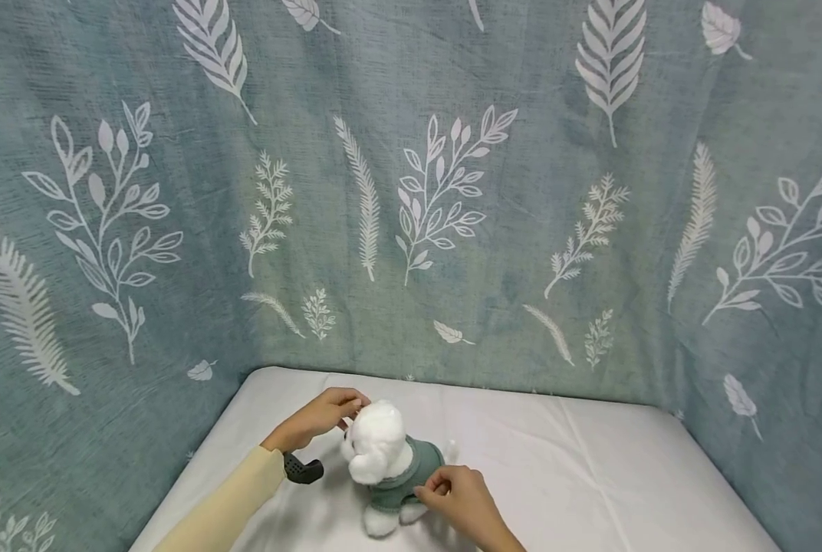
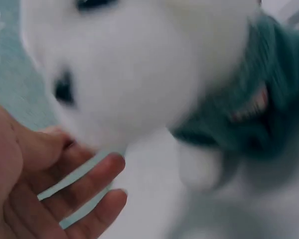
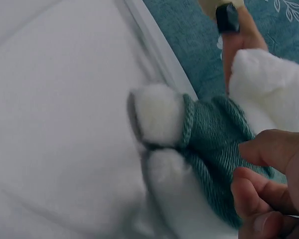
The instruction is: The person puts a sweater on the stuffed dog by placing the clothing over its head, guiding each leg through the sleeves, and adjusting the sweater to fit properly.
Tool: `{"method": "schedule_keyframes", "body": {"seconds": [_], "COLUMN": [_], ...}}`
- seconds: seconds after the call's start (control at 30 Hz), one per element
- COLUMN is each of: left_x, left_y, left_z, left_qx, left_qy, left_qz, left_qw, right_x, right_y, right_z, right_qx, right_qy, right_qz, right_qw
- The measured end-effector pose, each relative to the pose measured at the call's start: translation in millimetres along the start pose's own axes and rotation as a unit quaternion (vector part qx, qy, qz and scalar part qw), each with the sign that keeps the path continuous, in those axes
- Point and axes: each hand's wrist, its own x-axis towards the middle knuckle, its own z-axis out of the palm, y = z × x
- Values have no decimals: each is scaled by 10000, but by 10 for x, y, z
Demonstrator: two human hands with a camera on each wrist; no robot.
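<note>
A white plush dog (image 1: 378, 429) in a green knitted sweater (image 1: 423, 458) stands on the white-covered surface, its head toward the left. My left hand (image 1: 324, 414) is at the dog's face, fingers loosely bent. In the left wrist view, the thumb and fingertips lie right at the muzzle (image 2: 114, 99), below a dark eye or nose. On the near side of the body is my right hand (image 1: 462, 498), its thumb tip at the sweater. The right wrist view shows the fingers (image 3: 249, 191) loosely curled, with green knit visible between thumb and forefinger. Two white legs (image 3: 162, 114) stick out below the sweater.
A black wrist device (image 1: 304, 468) sits by my left wrist, below a cream sleeve (image 1: 235, 498). The white cloth (image 1: 556, 460) spreads across the surface. Blue-green curtains (image 1: 383, 192) with white leaf prints rise at the back and both sides.
</note>
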Motion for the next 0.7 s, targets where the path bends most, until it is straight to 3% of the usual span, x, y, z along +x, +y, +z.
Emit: {"method": "schedule_keyframes", "body": {"seconds": [0.27, 0.47, 0.7], "left_x": [34, 33, 48], "left_y": [-328, -348, -357], "left_z": [92, 180, 258], "left_qx": [396, 261, -10], "left_qy": [-754, -1225, -1349], "left_qz": [303, 260, 324], "left_qw": [9959, 9918, 9903], "right_x": [2, -2, -13], "right_y": [-146, -170, -181], "right_z": [133, 218, 285], "right_qx": [198, 260, 271], "right_qy": [-225, 14, 292], "right_qz": [-129, -55, 192], "right_qw": [9995, 9996, 9990]}}
